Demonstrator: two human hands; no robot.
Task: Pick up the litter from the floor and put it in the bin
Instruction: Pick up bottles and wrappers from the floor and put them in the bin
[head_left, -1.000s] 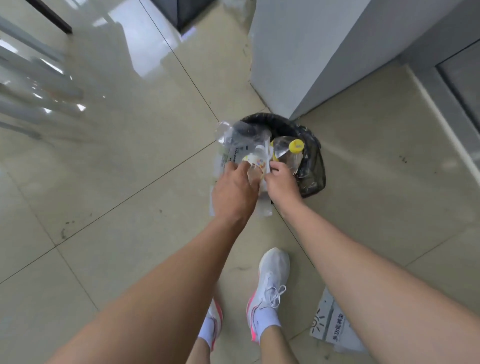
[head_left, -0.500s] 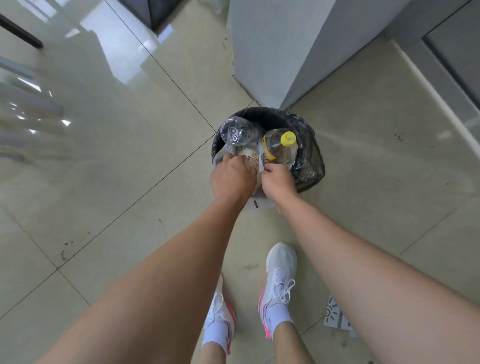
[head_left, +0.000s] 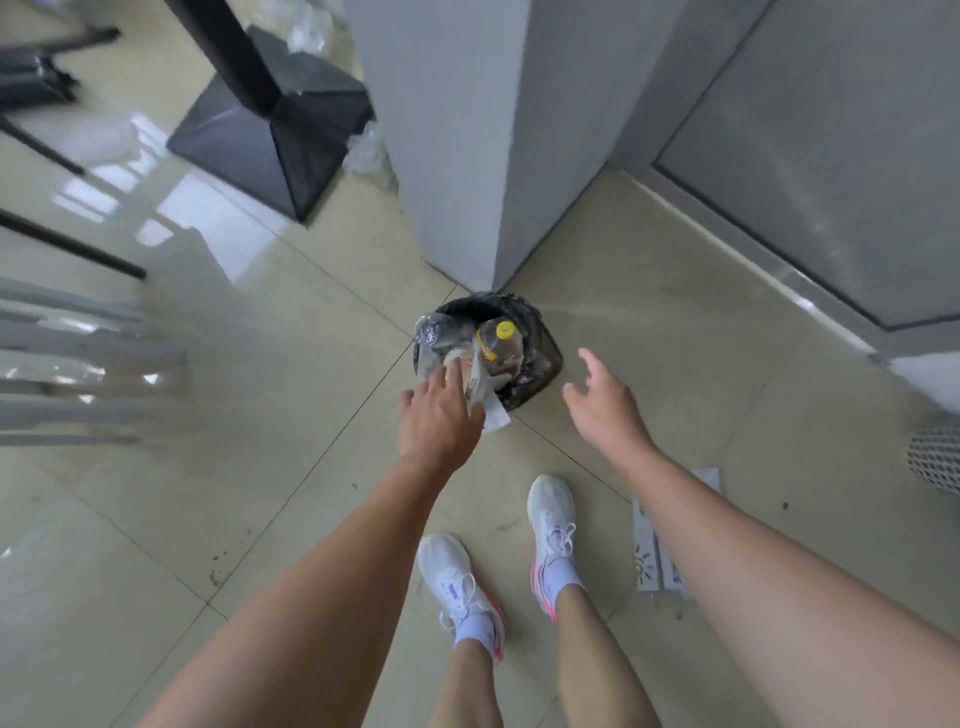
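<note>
Plastic wrapper (head_left: 491, 410) should be pushed into the bin (head_left: 540, 358) by the left hand (head_left: 439, 415), grip unclear; right hand (head_left: 605, 405) spread empty.

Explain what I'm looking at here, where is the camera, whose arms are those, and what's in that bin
The camera sits on a person's head, looking down, so the bare arms and white sneakers are the wearer's own. The left hand reaches over the small bin lined with a black plastic bag, its fingers on the white paper scraps hanging over the rim. The right hand is open and empty beside the bin. Inside stand a clear plastic bottle with a yellow cap and a crumpled clear bottle. A flat white printed package lies on the beige tiled floor, partly behind the right arm.
</note>
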